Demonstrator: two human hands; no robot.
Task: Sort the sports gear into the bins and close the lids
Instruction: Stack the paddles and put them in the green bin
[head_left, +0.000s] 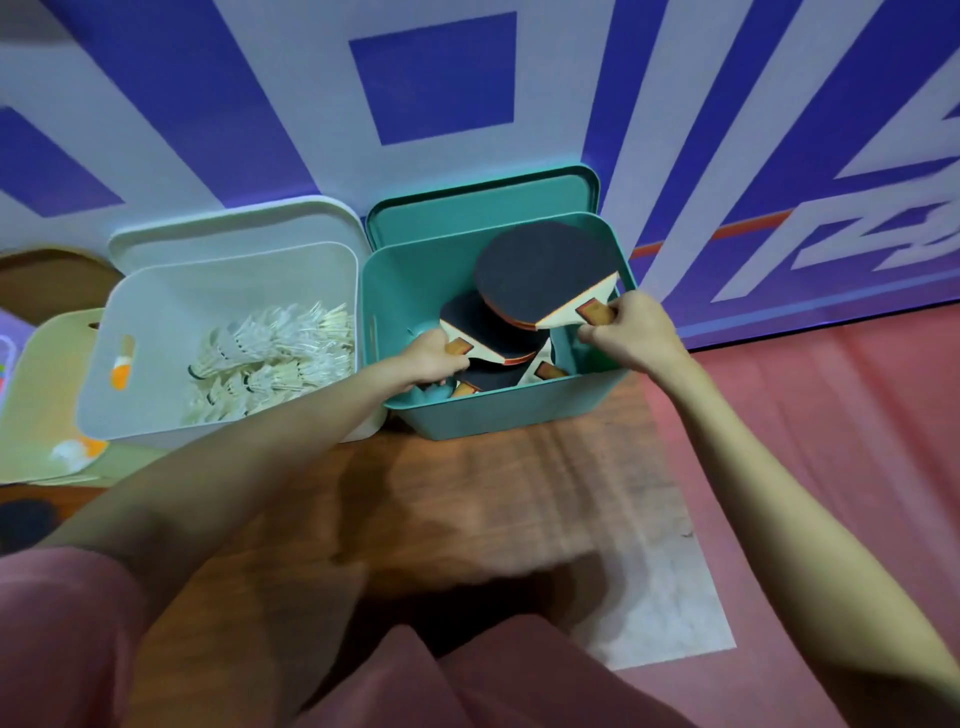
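Blue-and-white patterned wall (431, 78), red floor (831, 415) — wooden table (493, 493)

Two gripped paddles (545, 270) over teal bin (498, 410)

Dim indoor light, soft blur, wide-angle edge distortion

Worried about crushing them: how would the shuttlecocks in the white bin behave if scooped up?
The shuttlecocks look thin-feathered, so probably very light and easily bent. Piled loosely in the white bin, they would likely tumble apart rather than lift together.
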